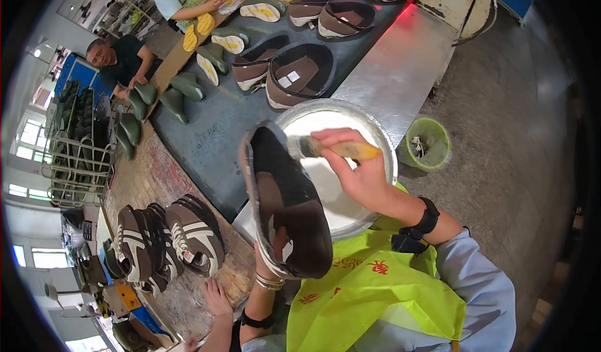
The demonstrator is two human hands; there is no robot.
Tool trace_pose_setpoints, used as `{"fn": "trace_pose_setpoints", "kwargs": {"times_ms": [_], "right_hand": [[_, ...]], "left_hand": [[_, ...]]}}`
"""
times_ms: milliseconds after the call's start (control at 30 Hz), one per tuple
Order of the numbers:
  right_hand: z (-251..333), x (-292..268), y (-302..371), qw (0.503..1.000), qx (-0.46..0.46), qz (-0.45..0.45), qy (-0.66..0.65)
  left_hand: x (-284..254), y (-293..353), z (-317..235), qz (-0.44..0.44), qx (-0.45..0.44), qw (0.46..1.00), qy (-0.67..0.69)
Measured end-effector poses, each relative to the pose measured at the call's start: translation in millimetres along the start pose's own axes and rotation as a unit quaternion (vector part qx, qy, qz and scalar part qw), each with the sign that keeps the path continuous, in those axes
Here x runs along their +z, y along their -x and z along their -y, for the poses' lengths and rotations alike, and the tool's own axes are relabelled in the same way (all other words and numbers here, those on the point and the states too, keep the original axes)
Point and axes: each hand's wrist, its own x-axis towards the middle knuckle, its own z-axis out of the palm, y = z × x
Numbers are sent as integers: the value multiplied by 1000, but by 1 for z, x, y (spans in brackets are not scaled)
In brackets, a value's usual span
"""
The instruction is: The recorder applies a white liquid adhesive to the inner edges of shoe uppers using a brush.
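My left hand [265, 267] grips a brown shoe upper [297, 224] by its heel end, partly hidden behind it; a bit of skin shows inside the opening. The upper is tilted with its dark lining facing me. In my right hand [360, 173] is a brush [347, 150] with a yellowish handle, fingers closed round it. Its bristles point left, close beside the upper's edge; whether they touch is blurred. Beneath both hangs no gap I can measure above a round metal basin [389, 158] of white liquid [322, 186].
A dark conveyor belt [206, 136] carries brown shoes [300, 76] and green shoe uppers [188, 86]. Stacked brown sneakers [194, 236] stand on the wooden bench at left, near another person's hand [218, 299]. Co-workers sit across the belt. A green bin [426, 144] stands right.
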Motion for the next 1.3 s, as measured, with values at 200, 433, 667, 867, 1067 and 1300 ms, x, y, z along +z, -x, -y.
{"fn": "trace_pose_setpoints", "kwargs": {"times_ms": [200,433,667,867,1067,1300], "right_hand": [[-5,-3,0,991,103,-71,-55],[-24,-10,62,930,331,-77,-139],[-3,-9,12,988,118,-71,-67],[-7,-4,-11,983,97,-93,-129],[-11,-17,50,983,180,19,37],[-1,-12,48,979,176,69,83]], "left_hand": [[22,14,-34,65,137,976,-155],[40,-2,-71,11,120,981,-150],[30,-7,-54,24,81,990,-109],[47,7,-60,159,10,985,64],[32,-6,-66,116,-33,991,66],[22,-5,-72,15,-36,991,128]]}}
